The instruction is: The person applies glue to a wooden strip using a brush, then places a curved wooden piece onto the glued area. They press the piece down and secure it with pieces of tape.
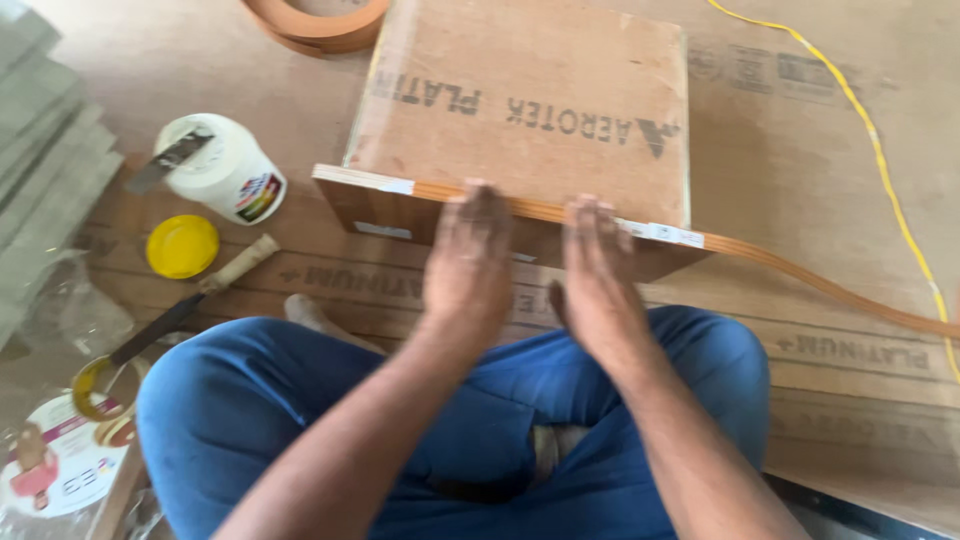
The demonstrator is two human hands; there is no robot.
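A square plywood board (530,110) stands propped on the plywood floor in front of my crossed legs in blue trousers. An orange edge-banding strip (800,275) runs along its near edge and trails off to the right, held down by bits of white tape (665,233). My left hand (468,262) lies flat with fingers together, fingertips pressing the strip on the board's edge. My right hand (598,270) does the same just to its right. Neither hand holds anything.
A white glue tub (225,170) with a metal scraper across it stands at left, its yellow lid (182,246) beside it. A wooden-handled chisel (190,305) lies near my knee. A roll of banding (318,25) sits at the top; a yellow cord (880,150) crosses the right.
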